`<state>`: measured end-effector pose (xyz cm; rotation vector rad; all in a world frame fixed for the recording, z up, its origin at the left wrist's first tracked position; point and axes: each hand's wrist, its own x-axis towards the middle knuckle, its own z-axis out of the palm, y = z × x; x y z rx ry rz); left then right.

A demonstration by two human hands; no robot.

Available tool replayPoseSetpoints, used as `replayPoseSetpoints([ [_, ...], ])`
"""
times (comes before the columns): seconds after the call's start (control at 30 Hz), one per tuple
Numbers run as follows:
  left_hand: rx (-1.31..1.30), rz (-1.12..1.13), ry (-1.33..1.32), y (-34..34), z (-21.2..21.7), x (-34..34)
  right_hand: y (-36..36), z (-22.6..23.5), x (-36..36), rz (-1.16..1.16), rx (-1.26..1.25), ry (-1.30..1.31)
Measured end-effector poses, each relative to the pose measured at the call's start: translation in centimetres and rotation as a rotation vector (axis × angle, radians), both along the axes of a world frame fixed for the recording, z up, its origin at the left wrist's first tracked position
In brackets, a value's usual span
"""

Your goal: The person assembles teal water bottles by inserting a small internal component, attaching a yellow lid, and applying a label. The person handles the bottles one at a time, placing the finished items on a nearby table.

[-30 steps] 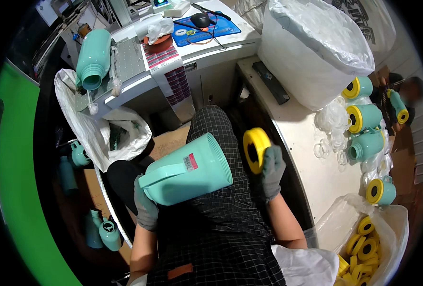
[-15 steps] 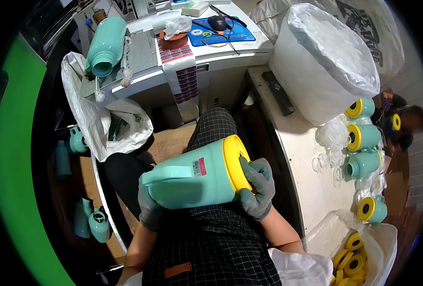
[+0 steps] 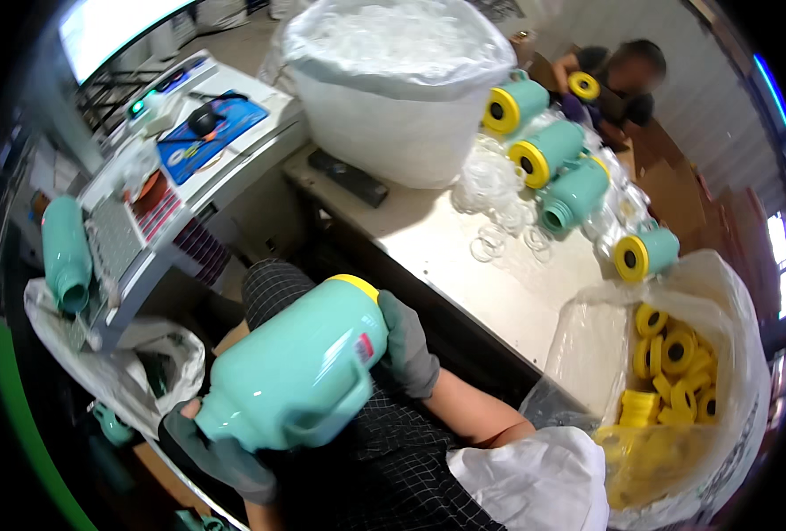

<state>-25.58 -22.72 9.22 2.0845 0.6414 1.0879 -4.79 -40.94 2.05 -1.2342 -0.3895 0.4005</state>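
I hold a glossy teal thermos jug shell [image 3: 287,363] over my lap, tilted, with its narrower neck end toward the lower left. My left hand [image 3: 225,456], in a grey glove, grips that neck end; a bare fingertip shows there. At the upper right end, my gloved right hand [image 3: 408,345] presses around the base beside a yellow ring [image 3: 355,285], of which only a strip shows. The jug's handle [image 3: 344,411] faces down and right, and a small red label [image 3: 364,345] lies near it. My right fingertips are hidden behind the base.
To the right, a white table [image 3: 428,257] carries several teal jugs [image 3: 552,150], clear rings [image 3: 490,241] and a large white sack [image 3: 384,106]. A plastic bag [image 3: 738,354] holds yellow rings [image 3: 676,354]. Another teal jug [image 3: 65,252] lies at left. A co-worker [image 3: 619,84] sits beyond the table.
My view has swung right. The jug has rolled and turned, so its handle now faces down-right and the yellow ring is mostly hidden. Both hands are still on it.
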Motion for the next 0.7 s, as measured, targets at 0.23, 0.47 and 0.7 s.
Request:
replayPoseSetpoints([
  [0.23, 0.064, -0.407, -0.143, -2.0, -1.6, 5.1, -16.1, -5.6, 9.6, -0.5, -0.465, -0.403],
  [0.47, 0.148, -0.41, 0.246, 1.4, -2.2, 4.9, -39.7, -1.1, 19.5, -0.845, -1.558, -0.581],
  [0.7, 0.093, 0.236, 0.179, 8.0, -5.7, -4.4, -14.4, -3.8, 16.4, -0.384, 0.212, 0.276],
])
